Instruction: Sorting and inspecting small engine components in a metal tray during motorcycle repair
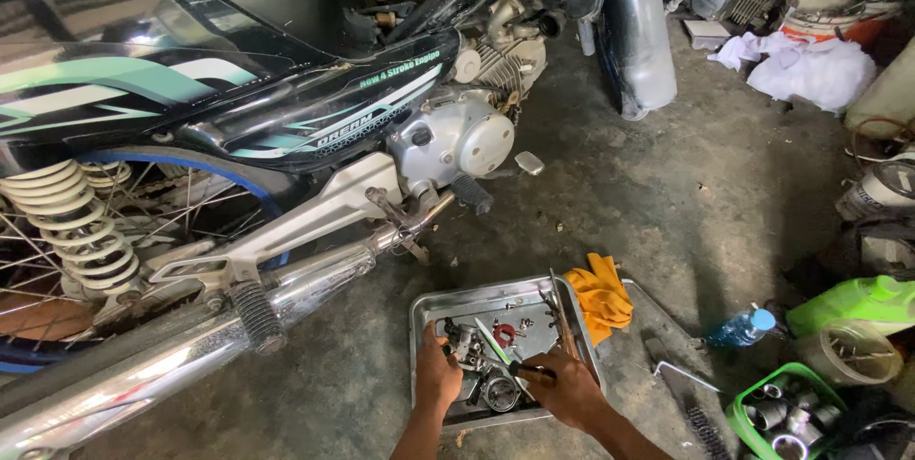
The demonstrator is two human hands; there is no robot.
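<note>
A shallow metal tray lies on the concrete floor beside a motorcycle. It holds several small metal parts and a red ring. My left hand reaches into the tray's left side, fingers on small metal parts. My right hand rests at the tray's lower right and grips a screwdriver with a black handle; its green shaft points up-left across the tray. An orange cloth lies against the tray's right rim.
The motorcycle's chrome exhaust, footpeg and engine stand left of the tray. At the right are a blue bottle, a green basket of sockets, a green jug and white rags.
</note>
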